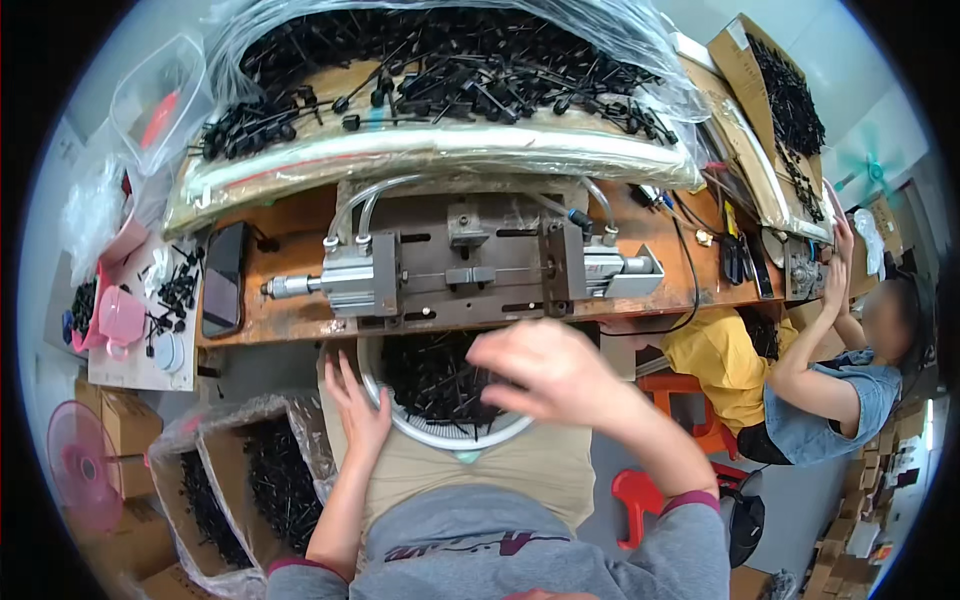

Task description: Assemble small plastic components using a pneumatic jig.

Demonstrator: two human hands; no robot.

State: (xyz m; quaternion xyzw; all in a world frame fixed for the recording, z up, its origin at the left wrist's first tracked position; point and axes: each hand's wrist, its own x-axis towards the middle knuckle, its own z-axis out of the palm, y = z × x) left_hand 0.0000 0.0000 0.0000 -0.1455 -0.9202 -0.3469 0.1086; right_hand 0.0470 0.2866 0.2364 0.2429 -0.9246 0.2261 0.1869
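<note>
A round white basket (418, 432) rests on my lap, filled with black plastic pieces that have thin stems (425, 375). My left hand (362, 412) lies against the basket's left rim, its fingers stretched apart and holding nothing visible. Over the basket's right side hovers my right hand (540, 372), blurred by motion; whether its curled fingers hold a piece does not show. Just beyond the basket, a metal fixture with two facing air cylinders (355, 278) sits at the bench edge. A small dark block (470, 275) is at its centre, with thin rods on both sides.
A heap of black stemmed pieces (480, 85) lies on a plastic-wrapped board behind the fixture. A phone (225, 278) is on the bench to the left, pliers (735, 255) to the right. Lined boxes (215, 425) stand lower left. Another person (825, 400) works at the right.
</note>
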